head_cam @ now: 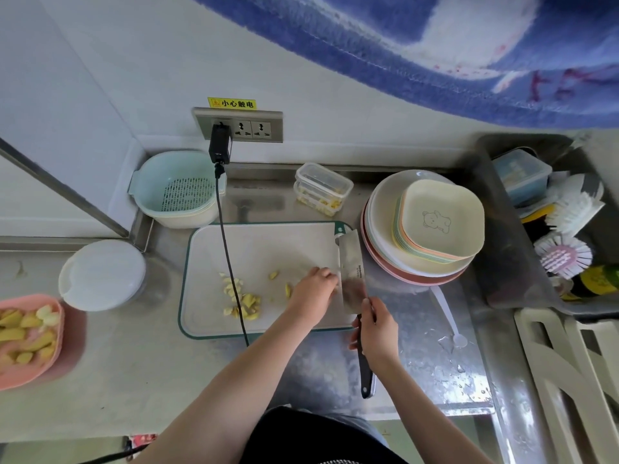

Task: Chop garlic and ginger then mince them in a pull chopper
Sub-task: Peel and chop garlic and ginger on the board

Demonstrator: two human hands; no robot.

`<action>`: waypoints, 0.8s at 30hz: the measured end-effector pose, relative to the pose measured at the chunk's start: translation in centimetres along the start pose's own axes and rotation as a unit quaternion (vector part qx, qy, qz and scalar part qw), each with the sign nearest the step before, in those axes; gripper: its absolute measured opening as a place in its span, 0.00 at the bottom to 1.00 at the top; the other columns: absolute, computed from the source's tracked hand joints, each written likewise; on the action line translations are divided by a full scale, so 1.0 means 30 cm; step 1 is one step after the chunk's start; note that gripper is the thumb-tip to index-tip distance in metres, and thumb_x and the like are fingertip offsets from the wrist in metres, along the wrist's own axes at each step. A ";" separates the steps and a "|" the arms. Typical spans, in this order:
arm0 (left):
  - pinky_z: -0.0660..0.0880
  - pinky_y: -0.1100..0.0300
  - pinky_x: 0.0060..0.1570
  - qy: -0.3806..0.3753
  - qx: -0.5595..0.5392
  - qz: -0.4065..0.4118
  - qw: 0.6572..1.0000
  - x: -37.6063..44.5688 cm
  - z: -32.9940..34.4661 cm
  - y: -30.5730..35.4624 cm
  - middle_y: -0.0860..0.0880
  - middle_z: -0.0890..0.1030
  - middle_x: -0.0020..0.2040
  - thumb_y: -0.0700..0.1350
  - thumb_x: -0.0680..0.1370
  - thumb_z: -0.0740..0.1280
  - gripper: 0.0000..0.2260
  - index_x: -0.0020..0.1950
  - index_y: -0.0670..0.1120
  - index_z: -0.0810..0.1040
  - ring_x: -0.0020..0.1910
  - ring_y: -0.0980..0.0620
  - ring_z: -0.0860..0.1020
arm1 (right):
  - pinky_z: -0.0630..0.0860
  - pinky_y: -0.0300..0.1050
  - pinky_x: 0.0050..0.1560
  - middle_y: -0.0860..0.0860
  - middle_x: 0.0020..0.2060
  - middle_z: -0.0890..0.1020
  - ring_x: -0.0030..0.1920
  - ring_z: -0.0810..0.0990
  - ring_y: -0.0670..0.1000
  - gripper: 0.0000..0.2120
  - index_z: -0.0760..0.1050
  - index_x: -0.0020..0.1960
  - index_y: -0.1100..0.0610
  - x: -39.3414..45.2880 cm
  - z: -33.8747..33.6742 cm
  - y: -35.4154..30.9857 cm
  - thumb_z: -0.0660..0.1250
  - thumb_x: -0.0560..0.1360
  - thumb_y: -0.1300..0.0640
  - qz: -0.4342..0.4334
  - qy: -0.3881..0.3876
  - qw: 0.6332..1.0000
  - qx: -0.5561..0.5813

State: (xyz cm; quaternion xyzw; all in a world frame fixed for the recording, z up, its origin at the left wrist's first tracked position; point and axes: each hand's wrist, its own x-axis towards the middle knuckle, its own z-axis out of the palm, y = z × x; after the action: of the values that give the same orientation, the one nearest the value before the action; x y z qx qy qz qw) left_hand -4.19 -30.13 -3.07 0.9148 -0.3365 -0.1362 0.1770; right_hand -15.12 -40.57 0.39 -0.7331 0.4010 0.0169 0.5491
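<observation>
A white cutting board (pixel 261 249) with a green rim lies on the steel counter. Chopped yellow garlic and ginger pieces (pixel 243 298) sit in a loose pile on its near left part. My right hand (pixel 376 329) grips the black handle of a cleaver (pixel 350 266), whose blade stands edge-down on the board's right side. My left hand (pixel 313 288) presses down on the board right beside the blade, fingers curled over something I cannot see. The pull chopper (pixel 102 274), a round clear tub with a white lid, stands left of the board.
A pink tray (pixel 58 333) of ginger and garlic chunks sits at the far left. A blue-green colander bowl (pixel 176 190) and clear lidded boxes (pixel 321 189) stand behind the board. Stacked plates (pixel 422 226) crowd its right edge. A black charger cable (pixel 229 259) crosses the board. A white spoon (pixel 447 313) lies right.
</observation>
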 end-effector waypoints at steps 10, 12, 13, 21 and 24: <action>0.80 0.61 0.44 0.165 -0.679 -0.252 0.669 -0.121 -0.246 -0.019 0.46 0.85 0.42 0.40 0.71 0.75 0.06 0.46 0.43 0.83 0.44 0.48 0.84 | 0.65 0.47 0.32 0.54 0.34 0.74 0.34 0.72 0.56 0.14 0.64 0.39 0.57 0.007 0.122 -0.028 0.53 0.82 0.53 -0.012 -0.046 0.991 -0.129; 0.79 0.63 0.46 0.117 -0.770 -0.231 0.583 -0.148 -0.321 -0.021 0.44 0.85 0.43 0.41 0.67 0.76 0.07 0.44 0.43 0.85 0.46 0.47 0.84 | 0.63 0.45 0.30 0.52 0.33 0.73 0.33 0.71 0.54 0.14 0.63 0.38 0.55 0.017 0.145 -0.044 0.51 0.81 0.51 -0.019 -0.038 0.977 -0.210; 0.79 0.64 0.46 0.104 -0.792 -0.210 0.564 -0.162 -0.358 -0.017 0.44 0.85 0.43 0.41 0.67 0.75 0.06 0.42 0.44 0.86 0.46 0.48 0.84 | 0.64 0.44 0.30 0.52 0.34 0.74 0.33 0.72 0.54 0.14 0.63 0.40 0.55 0.025 0.150 -0.052 0.50 0.81 0.51 -0.020 -0.030 0.968 -0.247; 0.79 0.66 0.44 0.089 -0.841 -0.136 0.516 -0.207 -0.500 0.024 0.44 0.85 0.47 0.37 0.69 0.70 0.05 0.42 0.42 0.85 0.45 0.52 0.84 | 0.68 0.44 0.40 0.52 0.44 0.78 0.44 0.75 0.54 0.12 0.74 0.53 0.56 0.040 0.098 -0.248 0.55 0.81 0.52 -0.068 -0.031 0.911 -0.406; 0.79 0.66 0.44 0.104 -0.834 -0.134 0.524 -0.207 -0.503 0.031 0.44 0.85 0.46 0.38 0.69 0.71 0.05 0.42 0.42 0.86 0.45 0.52 0.84 | 0.70 0.44 0.34 0.47 0.33 0.77 0.33 0.74 0.48 0.06 0.77 0.47 0.54 -0.044 0.083 -0.373 0.63 0.79 0.54 -0.222 0.006 0.974 -0.048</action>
State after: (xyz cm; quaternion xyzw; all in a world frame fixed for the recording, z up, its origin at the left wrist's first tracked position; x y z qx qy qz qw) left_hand -3.74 -23.17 11.71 0.3914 0.0783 -0.2804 0.8730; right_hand -8.19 -36.95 8.88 -0.8292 0.2303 -0.0913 0.5010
